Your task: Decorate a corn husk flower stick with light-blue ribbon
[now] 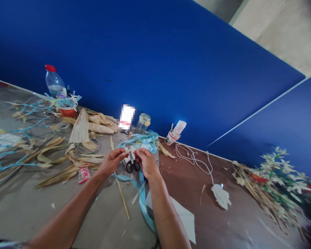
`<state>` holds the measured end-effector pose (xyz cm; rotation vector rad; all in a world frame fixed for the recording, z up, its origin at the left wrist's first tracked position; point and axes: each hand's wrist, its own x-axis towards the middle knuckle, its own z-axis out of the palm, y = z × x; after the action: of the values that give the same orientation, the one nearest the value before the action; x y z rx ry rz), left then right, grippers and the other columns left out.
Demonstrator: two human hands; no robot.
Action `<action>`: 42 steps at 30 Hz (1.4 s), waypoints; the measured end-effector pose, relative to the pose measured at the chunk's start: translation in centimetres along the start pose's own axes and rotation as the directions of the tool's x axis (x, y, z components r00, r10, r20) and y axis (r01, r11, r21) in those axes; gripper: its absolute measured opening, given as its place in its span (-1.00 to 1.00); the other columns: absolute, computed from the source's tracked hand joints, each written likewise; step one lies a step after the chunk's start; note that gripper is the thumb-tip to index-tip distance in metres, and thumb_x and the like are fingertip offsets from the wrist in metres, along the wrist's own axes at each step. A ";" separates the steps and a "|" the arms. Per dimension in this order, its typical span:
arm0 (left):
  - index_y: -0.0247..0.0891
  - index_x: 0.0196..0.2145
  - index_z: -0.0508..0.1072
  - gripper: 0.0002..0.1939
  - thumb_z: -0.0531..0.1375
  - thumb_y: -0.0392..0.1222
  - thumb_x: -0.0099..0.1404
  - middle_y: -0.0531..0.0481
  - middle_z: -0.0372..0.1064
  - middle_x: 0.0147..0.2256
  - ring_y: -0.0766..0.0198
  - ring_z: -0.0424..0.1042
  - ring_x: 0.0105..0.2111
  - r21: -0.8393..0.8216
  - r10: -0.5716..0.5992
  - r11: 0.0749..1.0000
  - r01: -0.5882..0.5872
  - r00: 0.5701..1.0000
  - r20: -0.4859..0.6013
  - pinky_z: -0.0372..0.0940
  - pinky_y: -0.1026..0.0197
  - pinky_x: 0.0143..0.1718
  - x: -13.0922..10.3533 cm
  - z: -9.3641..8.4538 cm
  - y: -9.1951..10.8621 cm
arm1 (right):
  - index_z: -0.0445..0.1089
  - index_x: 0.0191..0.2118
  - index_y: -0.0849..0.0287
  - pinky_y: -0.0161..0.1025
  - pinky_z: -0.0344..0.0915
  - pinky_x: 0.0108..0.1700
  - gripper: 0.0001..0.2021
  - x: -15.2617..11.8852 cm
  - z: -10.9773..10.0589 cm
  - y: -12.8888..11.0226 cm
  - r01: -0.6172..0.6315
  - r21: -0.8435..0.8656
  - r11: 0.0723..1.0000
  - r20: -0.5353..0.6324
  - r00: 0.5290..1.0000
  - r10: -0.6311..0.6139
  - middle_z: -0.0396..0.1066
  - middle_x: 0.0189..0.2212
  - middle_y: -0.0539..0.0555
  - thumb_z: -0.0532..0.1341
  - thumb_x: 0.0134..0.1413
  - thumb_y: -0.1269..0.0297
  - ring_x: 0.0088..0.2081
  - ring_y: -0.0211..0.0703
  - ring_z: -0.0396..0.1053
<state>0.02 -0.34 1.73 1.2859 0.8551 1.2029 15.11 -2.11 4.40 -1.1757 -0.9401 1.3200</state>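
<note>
My left hand is closed in a pinch, with a small pale scrap at its fingertips whose kind I cannot make out. Close beside it, my right hand also pinches; whatever its fingers hold is hidden. Just below and between the fingertips lie scissors with black handles. Shiny light-blue ribbon runs under my right wrist, and more of it loops behind the hands. A thin straw-coloured stick rests on the table between my forearms. Dried corn husks spread out left of my left hand.
A pink packet sits by my left forearm. At the back stand a red-capped bottle, a clear jar and a cup. A white cable and white flowers lie right. A blue partition closes the back.
</note>
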 end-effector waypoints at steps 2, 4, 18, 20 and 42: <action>-0.28 -0.53 0.45 -0.67 0.30 0.08 -0.02 0.05 0.34 -0.54 0.29 0.29 -0.45 -0.016 -0.007 1.000 0.007 1.000 -0.015 0.20 0.25 -0.35 0.1 0.0 -0.2 | 0.41 -0.55 0.20 -0.35 -0.04 -0.53 -0.82 0.0 0.0 0.0 -0.008 0.013 1.000 0.003 1.000 0.008 0.24 -0.66 -0.09 0.28 -0.21 0.18 -0.62 -0.38 0.09; -0.28 -0.50 0.46 -0.67 0.32 0.06 -0.05 0.06 0.34 -0.53 0.31 0.28 -0.45 -0.052 -0.020 0.998 0.017 0.999 -0.046 0.19 0.27 -0.38 0.2 0.0 -0.6 | 0.41 -0.56 0.20 -0.35 -0.04 -0.53 -0.82 0.1 0.0 0.0 -0.013 0.023 1.000 0.007 1.000 0.013 0.24 -0.66 -0.09 0.29 -0.21 0.18 -0.62 -0.39 0.08; -0.24 -0.44 0.50 -0.79 0.35 -0.10 -0.02 0.07 0.36 -0.49 0.35 0.30 -0.46 -0.263 -0.028 0.965 0.014 0.998 -0.051 0.21 0.30 -0.38 0.2 -0.4 -2.0 | 0.41 -0.54 0.20 -0.35 -0.03 -0.53 -0.82 0.1 0.1 0.1 -0.025 0.004 1.000 0.007 1.000 0.025 0.23 -0.66 -0.09 0.27 -0.22 0.18 -0.61 -0.37 0.08; -0.23 -0.43 0.51 -0.79 0.36 -0.11 -0.04 0.06 0.38 -0.48 0.33 0.33 -0.44 -0.284 -0.035 0.959 0.020 0.998 -0.046 0.23 0.28 -0.36 0.1 -0.4 -2.0 | 0.41 -0.54 0.19 -0.35 -0.03 -0.53 -0.82 0.1 0.1 0.1 -0.035 -0.001 0.999 0.008 0.999 0.035 0.24 -0.65 -0.08 0.28 -0.23 0.17 -0.61 -0.36 0.08; -0.27 -0.51 0.50 -0.71 0.37 0.00 -0.10 0.03 0.39 -0.49 0.30 0.31 -0.44 -0.174 -0.027 0.985 0.014 0.997 -0.071 0.21 0.25 -0.34 0.1 0.1 -0.7 | 0.43 -0.42 0.17 -0.34 0.08 -0.46 -0.84 -1.0 1.0 -0.7 0.131 -0.153 0.979 0.084 0.989 -0.119 0.29 -0.59 -0.06 0.23 -0.16 0.21 -0.55 -0.32 0.12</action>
<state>0.29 -0.24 1.07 1.0953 0.7954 1.2858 14.18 -2.90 5.36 -1.1737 -1.1723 1.2122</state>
